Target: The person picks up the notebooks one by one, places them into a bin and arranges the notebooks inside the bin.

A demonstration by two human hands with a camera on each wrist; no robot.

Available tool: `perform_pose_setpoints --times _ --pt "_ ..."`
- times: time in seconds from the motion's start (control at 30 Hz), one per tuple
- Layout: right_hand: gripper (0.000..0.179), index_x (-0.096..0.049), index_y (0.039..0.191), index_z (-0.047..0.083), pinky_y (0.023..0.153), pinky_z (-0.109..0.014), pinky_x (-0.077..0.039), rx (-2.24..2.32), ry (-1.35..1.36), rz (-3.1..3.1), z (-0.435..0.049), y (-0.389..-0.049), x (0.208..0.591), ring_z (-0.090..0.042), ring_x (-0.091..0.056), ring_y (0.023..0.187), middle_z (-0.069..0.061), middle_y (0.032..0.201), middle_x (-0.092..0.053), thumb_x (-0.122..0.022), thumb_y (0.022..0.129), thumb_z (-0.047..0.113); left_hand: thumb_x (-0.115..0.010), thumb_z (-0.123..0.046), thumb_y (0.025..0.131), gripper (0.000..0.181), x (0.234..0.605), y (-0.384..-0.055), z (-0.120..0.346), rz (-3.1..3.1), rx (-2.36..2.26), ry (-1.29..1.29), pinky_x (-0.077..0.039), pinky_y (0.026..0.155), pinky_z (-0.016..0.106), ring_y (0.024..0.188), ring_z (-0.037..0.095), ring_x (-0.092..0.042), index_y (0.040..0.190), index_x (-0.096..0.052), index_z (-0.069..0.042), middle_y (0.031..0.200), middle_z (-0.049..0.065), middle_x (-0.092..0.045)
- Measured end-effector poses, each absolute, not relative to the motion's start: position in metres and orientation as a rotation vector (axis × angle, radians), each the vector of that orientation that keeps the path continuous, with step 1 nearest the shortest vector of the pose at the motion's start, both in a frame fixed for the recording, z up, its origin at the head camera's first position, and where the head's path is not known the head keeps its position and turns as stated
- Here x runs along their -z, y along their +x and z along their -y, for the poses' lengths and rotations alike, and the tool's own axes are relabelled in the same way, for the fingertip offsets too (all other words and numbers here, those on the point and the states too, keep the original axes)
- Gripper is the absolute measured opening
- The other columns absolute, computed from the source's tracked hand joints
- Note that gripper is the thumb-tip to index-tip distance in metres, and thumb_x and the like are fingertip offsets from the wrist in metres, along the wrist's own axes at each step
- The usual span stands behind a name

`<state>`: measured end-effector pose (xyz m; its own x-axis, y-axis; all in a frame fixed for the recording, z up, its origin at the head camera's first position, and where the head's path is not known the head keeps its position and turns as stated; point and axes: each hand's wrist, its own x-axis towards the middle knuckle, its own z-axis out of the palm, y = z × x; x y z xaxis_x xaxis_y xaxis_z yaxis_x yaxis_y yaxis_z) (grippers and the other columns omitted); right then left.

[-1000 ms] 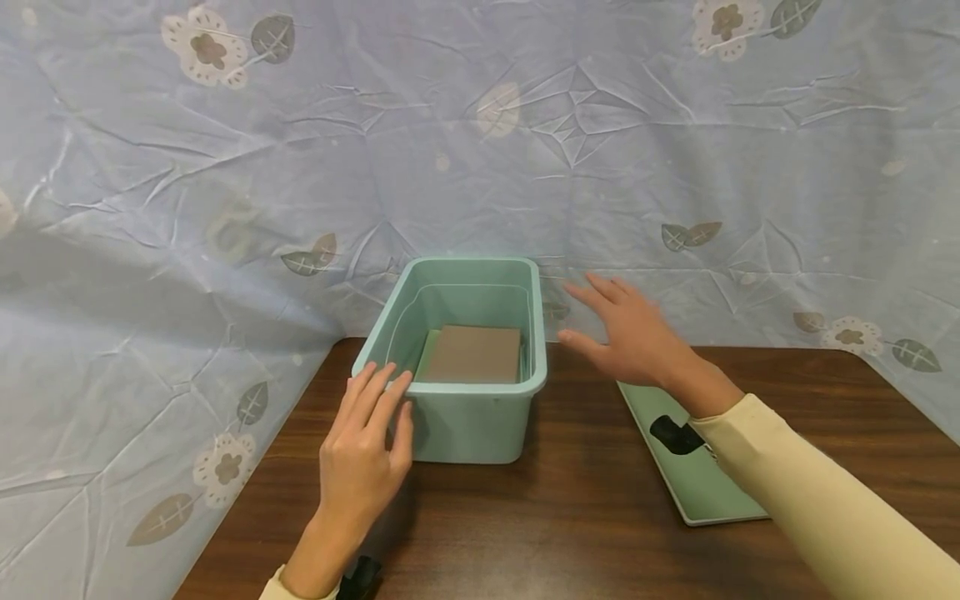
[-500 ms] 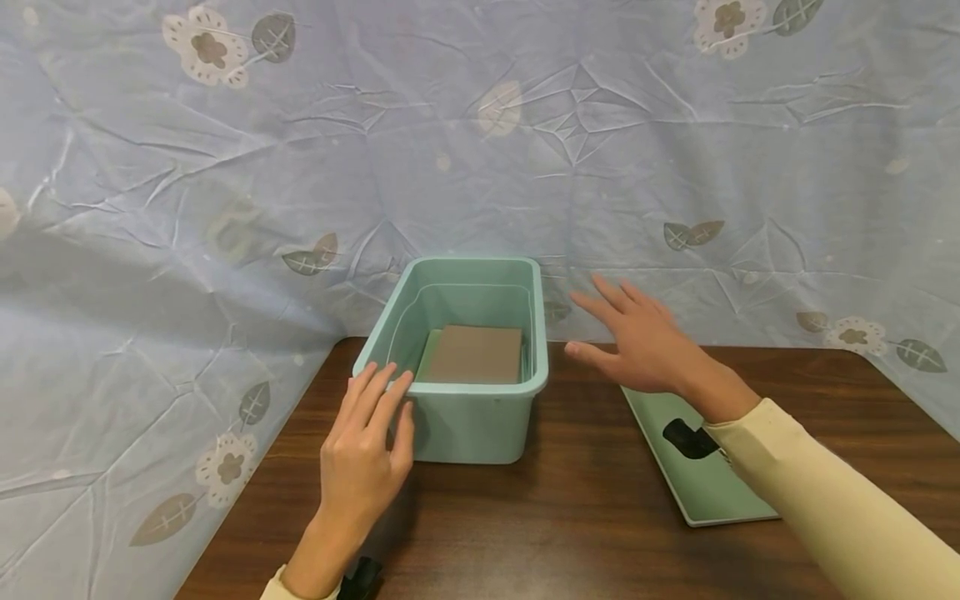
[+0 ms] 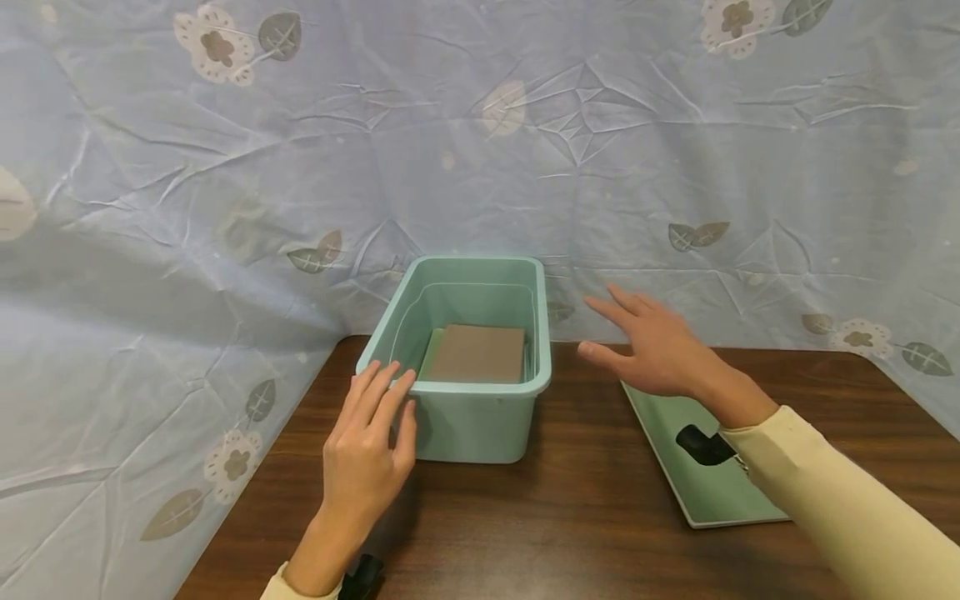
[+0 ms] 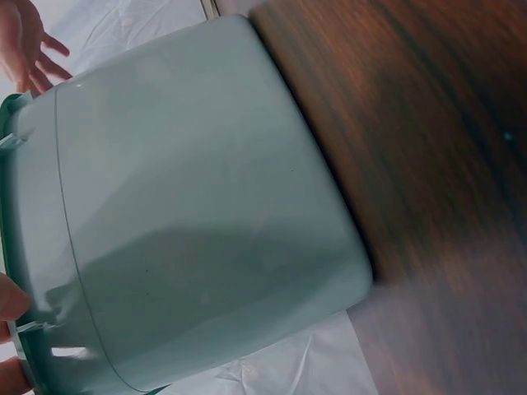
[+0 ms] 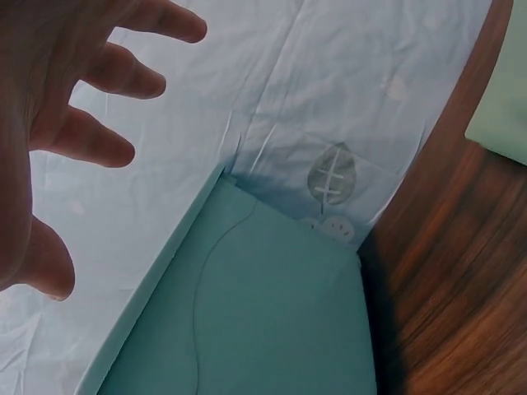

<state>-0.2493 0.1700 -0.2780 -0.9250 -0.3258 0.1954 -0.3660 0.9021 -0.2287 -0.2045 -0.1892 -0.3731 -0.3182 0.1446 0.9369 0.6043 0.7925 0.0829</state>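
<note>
A teal plastic bin [image 3: 472, 425] stands on the table, open at the top. Inside it lies a flat brown rectangular item [image 3: 480, 354], with a green one [image 3: 431, 354] partly hidden beneath. My left hand [image 3: 367, 458] rests its fingertips on the bin's near left rim, fingers extended. To the right of the bin, my right hand [image 3: 652, 346] hovers with spread fingers and holds nothing. In the right wrist view the fingers [image 5: 95, 140] hang apart from the bin wall [image 5: 272, 304]. Under the right forearm lies a flat light green panel with a pale edge [image 3: 720, 492].
The dark wood table [image 3: 570, 517] reaches back to a pale blue floral cloth [image 3: 465, 167] hanging behind and to the left. Black wrist straps sit on both arms. The green panel takes up part of the table's right side.
My right hand has drifted a little to the right, away from the bin, and slightly lower. The left hand keeps its place on the rim. The view has shifted slightly.
</note>
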Motion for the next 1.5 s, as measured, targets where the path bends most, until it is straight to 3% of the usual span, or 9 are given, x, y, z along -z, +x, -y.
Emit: perform_pose_setpoints --times 0.2,0.47,0.63,0.97,1.5 --pt "0.075 -0.027 0.156 0.035 0.116 -0.068 -0.025 -0.403 0.529 2.918 -0.180 -0.245 0.279 -0.040 -0.021 0.150 -0.010 0.166 -0.018 -0.046 0.092 0.070 -0.066 -0.006 0.086 0.035 0.372 -0.204 0.188 1.867 0.505 -0.580 -0.048 0.108 0.051 0.124 0.038 -0.059 0.121 -0.069 -0.003 0.123 0.016 -0.068" --pt "0.075 -0.029 0.156 0.031 0.116 -0.068 -0.022 -0.386 0.542 2.904 -0.196 -0.243 0.289 -0.044 -0.020 0.149 -0.012 0.165 -0.018 -0.048 0.093 0.067 -0.066 -0.005 0.087 0.035 0.370 -0.203 0.189 1.880 0.513 -0.577 -0.048 0.107 0.055 0.124 0.039 -0.058 0.121 -0.069 -0.002 0.124 0.017 -0.067" --pt "0.075 -0.027 0.157 0.030 0.114 -0.070 -0.023 -0.413 0.531 2.942 -0.210 -0.239 0.297 -0.045 -0.020 0.149 -0.015 0.165 -0.017 -0.047 0.094 0.066 -0.066 -0.005 0.086 0.035 0.370 -0.203 0.189 1.872 0.504 -0.574 -0.049 0.107 0.051 0.124 0.038 -0.059 0.121 -0.069 -0.003 0.123 0.016 -0.068" --pt "0.075 -0.025 0.157 0.032 0.102 -0.079 -0.028 -0.435 0.400 3.003 -0.244 -0.224 0.313 -0.048 -0.024 0.146 -0.014 0.166 -0.016 -0.045 0.094 0.067 -0.066 -0.006 0.086 0.035 0.370 -0.203 0.190 1.877 0.498 -0.572 -0.049 0.108 0.050 0.123 0.038 -0.059 0.121 -0.069 -0.003 0.124 0.016 -0.068" --pt "0.077 -0.026 0.158 0.022 0.091 -0.084 -0.028 -0.384 0.272 3.040 -0.306 -0.204 0.329 -0.058 -0.023 0.139 -0.021 0.164 -0.014 -0.048 0.095 0.063 -0.067 -0.005 0.086 0.035 0.370 -0.204 0.189 1.879 0.503 -0.575 -0.049 0.107 0.049 0.122 0.038 -0.059 0.121 -0.069 -0.003 0.124 0.016 -0.068"
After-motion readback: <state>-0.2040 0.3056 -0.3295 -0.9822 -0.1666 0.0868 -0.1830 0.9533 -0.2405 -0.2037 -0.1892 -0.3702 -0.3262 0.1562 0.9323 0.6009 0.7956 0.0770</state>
